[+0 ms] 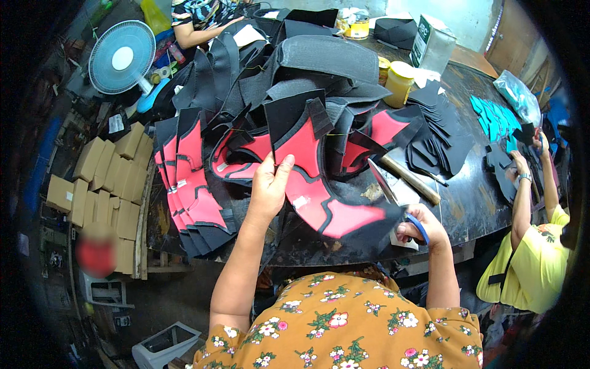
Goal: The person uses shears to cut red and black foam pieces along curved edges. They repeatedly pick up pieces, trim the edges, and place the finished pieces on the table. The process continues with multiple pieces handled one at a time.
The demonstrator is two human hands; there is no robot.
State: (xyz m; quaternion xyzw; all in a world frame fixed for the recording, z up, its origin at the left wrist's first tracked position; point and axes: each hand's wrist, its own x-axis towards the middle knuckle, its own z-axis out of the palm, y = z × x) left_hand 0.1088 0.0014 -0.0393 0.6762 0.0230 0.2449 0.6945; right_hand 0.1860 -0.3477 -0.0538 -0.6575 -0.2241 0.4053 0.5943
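My left hand point(270, 187) pinches a curved pink-red and black padded fabric piece point(307, 200) near its upper left part, thumb on top. The piece hangs over the table's front edge, its dark tip reaching toward my right hand point(425, 226). That hand grips scissors with blue handles point(416, 229); their blades point(384, 182) point up and away, beside the tip of the piece. Whether the blades touch the fabric I cannot tell. Left of my left hand lies an overlapping stack of similar pink-red and black pieces point(193, 184). More such pieces point(393, 126) lie beyond.
A heap of black padded pieces point(326, 58) rises at the table's back. A wooden-handled tool point(409, 178), black cut pieces point(439, 138), a yellow jar point(400, 84) and a can point(432, 43) stand or lie rightward. Boxes point(107, 172) and a fan point(121, 58) are left. Two people work nearby.
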